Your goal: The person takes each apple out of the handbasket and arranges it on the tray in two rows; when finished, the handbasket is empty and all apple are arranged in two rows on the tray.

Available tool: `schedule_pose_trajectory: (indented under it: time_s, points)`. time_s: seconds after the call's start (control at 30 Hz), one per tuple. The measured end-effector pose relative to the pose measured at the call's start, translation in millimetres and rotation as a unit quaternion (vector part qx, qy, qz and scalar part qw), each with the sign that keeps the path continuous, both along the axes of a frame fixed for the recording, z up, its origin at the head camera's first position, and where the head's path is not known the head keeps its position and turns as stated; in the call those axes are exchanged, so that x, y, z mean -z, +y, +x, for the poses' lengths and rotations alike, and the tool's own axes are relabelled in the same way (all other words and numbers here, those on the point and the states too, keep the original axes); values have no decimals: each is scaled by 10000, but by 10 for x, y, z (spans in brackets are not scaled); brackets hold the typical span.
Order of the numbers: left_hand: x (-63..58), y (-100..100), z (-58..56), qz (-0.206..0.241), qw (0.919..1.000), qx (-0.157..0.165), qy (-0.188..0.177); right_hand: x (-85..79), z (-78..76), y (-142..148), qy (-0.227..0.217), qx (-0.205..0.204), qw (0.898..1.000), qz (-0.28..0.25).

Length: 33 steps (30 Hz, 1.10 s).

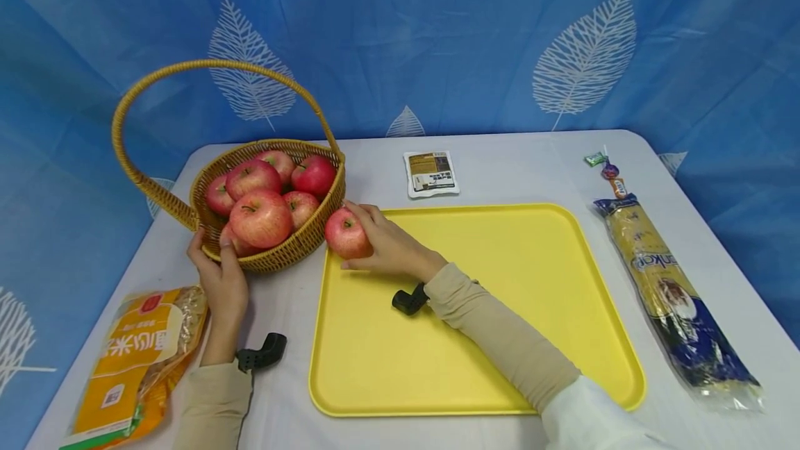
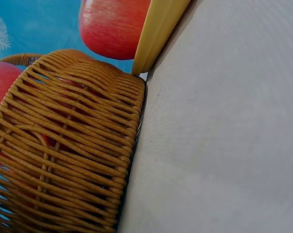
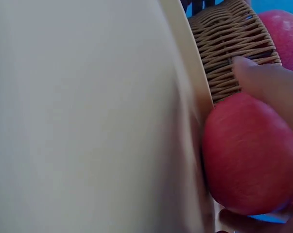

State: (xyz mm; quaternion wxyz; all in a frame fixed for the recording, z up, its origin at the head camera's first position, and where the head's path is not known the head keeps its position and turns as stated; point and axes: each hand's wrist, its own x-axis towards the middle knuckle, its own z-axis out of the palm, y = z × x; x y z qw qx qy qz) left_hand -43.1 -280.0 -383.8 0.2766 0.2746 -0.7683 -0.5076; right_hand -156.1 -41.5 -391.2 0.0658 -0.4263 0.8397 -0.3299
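Observation:
My right hand [image 1: 392,245] grips a red apple [image 1: 348,233] over the far left corner of the yellow tray [image 1: 481,311], just beside the basket. In the right wrist view the thumb and fingers curl round the same apple [image 3: 250,155]. A woven wicker basket [image 1: 306,238] with a tall arched handle holds several red apples [image 1: 261,218]. My left hand [image 1: 221,280] holds the basket's near left rim, thumb on the inside. The left wrist view shows the woven side [image 2: 68,141] close up, with the right hand's apple [image 2: 114,26] beyond it.
An orange food bag [image 1: 137,360] lies at the left front. Behind the tray is a small white-edged packet [image 1: 431,173]. Along the right side lie a long packet of noodles [image 1: 675,297] and several small wrapped candies [image 1: 610,171]. A blue curtain [image 1: 400,33] hangs behind the table.

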Motion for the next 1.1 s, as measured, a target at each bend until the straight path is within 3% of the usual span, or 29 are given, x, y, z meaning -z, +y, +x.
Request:
schedule_pose_trajectory:
  time_s: [0.27,0.67,0.9,1.1]
  points:
    - [4,0,4,-52,10000,24,10,22,29,12,-213,82,9997,80]
    - [3,1,9,-20,10000,42,60,-33,4,9,-356,40,9990,-255]
    - [13,-9,0,-55,9999,-25,92,-176,9,-64,13,170,9980,-613]
    - [22,-17,-8,-78,9999,-46,109,-316,68,-210,365,33,9919,-1216]
